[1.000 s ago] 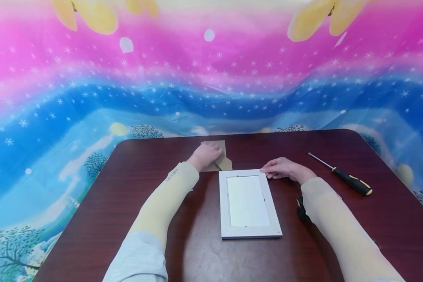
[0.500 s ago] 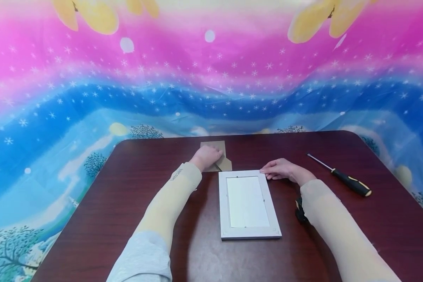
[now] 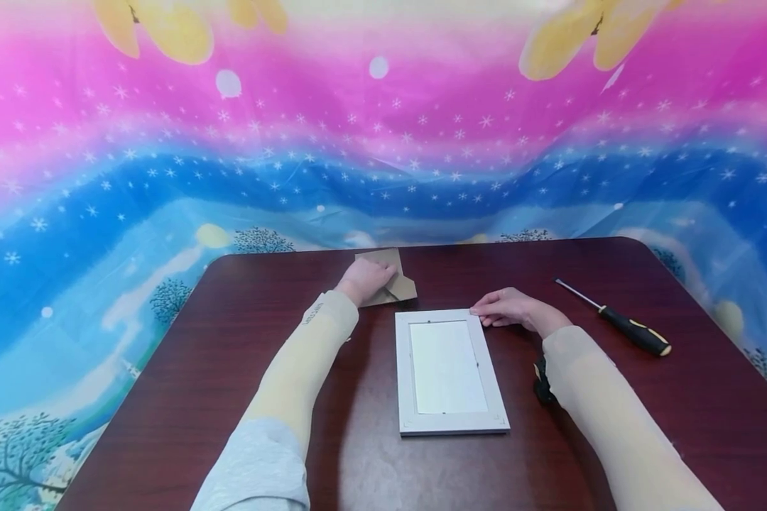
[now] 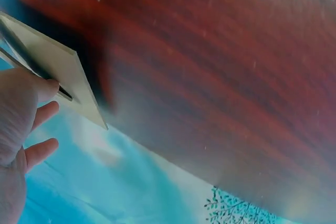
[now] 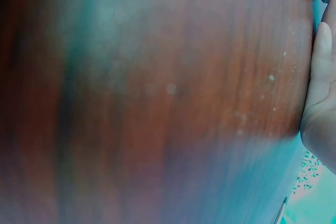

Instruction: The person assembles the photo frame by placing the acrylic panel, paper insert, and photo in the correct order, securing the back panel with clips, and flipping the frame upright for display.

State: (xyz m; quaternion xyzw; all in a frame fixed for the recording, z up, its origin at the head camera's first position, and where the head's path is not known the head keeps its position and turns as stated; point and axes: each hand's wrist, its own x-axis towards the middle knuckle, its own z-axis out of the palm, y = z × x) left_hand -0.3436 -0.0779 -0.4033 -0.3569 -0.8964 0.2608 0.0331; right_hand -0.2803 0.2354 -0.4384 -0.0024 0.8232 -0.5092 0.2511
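Note:
Near the table's far edge my left hand pinches a tan backing board with a fold-out stand. In the left wrist view the thumb presses on the stand strip, and the board is tilted with a corner off the table. A white picture frame lies flat, a pale white panel inside its border and small dark tabs round the opening. My right hand pinches the frame's far right corner. The right wrist view catches only part of that hand, at its edge.
A flat-head screwdriver with a black and yellow handle lies to the right on the dark red wooden table. A black item, partly hidden, sits by the right wrist. A patterned cloth hangs behind the table.
My left hand has drawn the backing board slightly left and away from the frame, tilting and lifting it, so a gap shows between them. The right hand and the frame stay put.

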